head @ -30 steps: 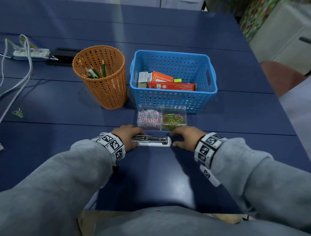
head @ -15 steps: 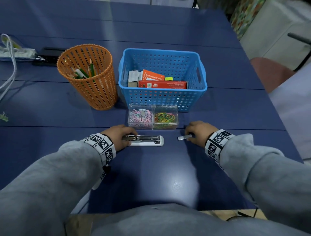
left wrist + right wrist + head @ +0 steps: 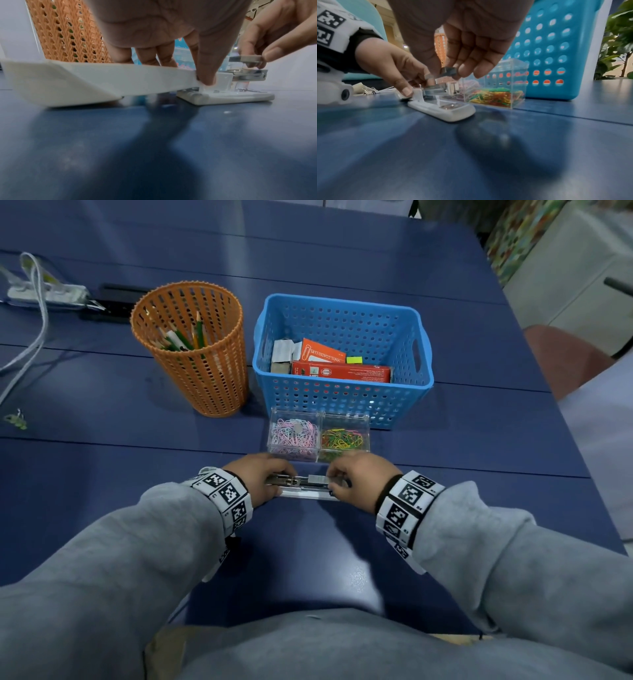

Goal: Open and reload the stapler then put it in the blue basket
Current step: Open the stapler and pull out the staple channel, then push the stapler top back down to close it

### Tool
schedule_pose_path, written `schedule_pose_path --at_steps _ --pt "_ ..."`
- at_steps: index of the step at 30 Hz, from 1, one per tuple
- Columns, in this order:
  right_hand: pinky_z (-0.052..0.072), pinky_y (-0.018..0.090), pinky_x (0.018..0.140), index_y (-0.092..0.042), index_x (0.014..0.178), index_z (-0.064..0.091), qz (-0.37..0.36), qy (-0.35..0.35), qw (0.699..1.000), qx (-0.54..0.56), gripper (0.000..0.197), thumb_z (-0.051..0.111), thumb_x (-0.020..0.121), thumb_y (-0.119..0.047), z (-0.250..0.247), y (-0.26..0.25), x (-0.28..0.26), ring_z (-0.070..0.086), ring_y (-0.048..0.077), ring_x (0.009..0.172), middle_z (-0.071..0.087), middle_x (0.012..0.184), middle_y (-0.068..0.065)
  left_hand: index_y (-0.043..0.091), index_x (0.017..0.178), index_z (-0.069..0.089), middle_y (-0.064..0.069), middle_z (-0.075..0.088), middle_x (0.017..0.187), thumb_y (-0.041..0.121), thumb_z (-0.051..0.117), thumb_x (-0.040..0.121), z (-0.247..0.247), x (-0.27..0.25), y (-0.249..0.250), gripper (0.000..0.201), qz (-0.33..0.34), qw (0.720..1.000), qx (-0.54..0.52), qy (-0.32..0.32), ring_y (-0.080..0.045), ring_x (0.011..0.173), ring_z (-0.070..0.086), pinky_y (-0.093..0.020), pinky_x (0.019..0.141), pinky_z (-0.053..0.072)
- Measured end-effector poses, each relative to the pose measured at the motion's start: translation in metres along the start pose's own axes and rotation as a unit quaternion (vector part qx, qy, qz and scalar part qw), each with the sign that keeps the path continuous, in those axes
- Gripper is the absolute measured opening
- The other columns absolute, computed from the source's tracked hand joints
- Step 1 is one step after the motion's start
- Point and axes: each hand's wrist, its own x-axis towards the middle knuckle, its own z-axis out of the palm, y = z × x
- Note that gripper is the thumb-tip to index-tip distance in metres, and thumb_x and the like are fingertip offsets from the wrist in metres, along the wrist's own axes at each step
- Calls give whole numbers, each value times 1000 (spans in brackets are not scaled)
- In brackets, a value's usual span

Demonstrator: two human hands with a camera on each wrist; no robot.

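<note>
stapler [image 3: 305, 491] — opened flat on table [image 3: 308, 559], just in front of clear box [image 3: 318, 436] | left hand [image 3: 255, 479] — fingers curled, pinning lid [image 3: 82, 81] at stapler's hinge end | right hand [image 3: 359, 477] — pinching staples [image 3: 247, 59] just above stapler's metal channel | basket [image 3: 342, 392] beyond stapler

The head camera looks steeply down from above onto the blue table [image 3: 102, 474], with the blue basket [image 3: 342, 405] at 12 o'clock. The left wrist camera sits almost at tabletop height, close behind the left hand [image 3: 163, 27], facing toward 2 o'clock. The right wrist camera, equally low and near, faces toward 10 o'clock; all three share the stapler [image 3: 443, 108].
</note>
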Motion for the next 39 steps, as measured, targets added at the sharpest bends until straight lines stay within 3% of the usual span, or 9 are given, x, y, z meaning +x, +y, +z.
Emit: schedule_pose_path --at_steps 11,17,21,24,27,30,35,39 --pt "47 34 79 -11 99 63 21 6 1000 -6 22 53 83 -24 9 -2 3 55 26 96 61 104 9 35 111 56 -4 58 116 22 63 79 0 -2 0 35 0 1000 14 -5 -26 107 55 -47 97 46" --pt "49 35 81 -10 97 65 3 10 1000 -14 21 52 84 -22 10 -2 4 54 25 99 62 103 9 31 113 56 -6 57 117 20 63 80 0 0 0 36 0 1000 13 -9 -26 109 54 -44 99 45" --pt "47 35 83 -12 101 64 15 -16 1000 -9 24 57 84 -27 10 2 5 56 26 100 60 107 9 25 122 50 -9 53 123 23 69 75 -2 -2 -8 51 -22 1000 13 2 -27 114 51 -38 103 42" --pt "45 32 86 -13 110 61 47 -35 998 6 33 60 83 -31 10 9 3 55 26 102 58 112 8 27 125 47 -9 49 125 30 75 67 -11 -9 -26 64 -82 995 61 -1 -29 117 48 -44 103 42" --pt "48 35 88 -14 114 59 66 -48 996 22 37 61 82 -33 13 12 1 56 25 101 58 112 8 27 114 53 -5 51 122 36 74 66 -21 -19 -44 53 -139 981 133 16 -28 114 49 -44 97 45" --pt "50 34 86 -16 110 62 78 -30 995 47 34 63 81 -34 15 14 3 57 23 97 60 109 6 26 97 60 -4 55 112 35 74 68 -28 -26 -53 34 -140 983 116 26 -25 105 53 -41 92 46" --pt "49 32 82 -16 104 64 95 -20 993 66 31 65 79 -34 16 19 4 57 22 90 63 103 5 33 77 58 5 59 83 28 79 63 -51 -36 -39 26 -104 991 36 79 -21 84 58 -31 76 45" --pt "44 26 76 -16 103 65 102 -13 992 77 29 66 79 -33 18 20 5 51 15 82 55 89 -2 20 81 64 1 58 80 27 80 62 -65 -36 -5 25 -30 993 35 104 -21 79 55 -33 73 46"
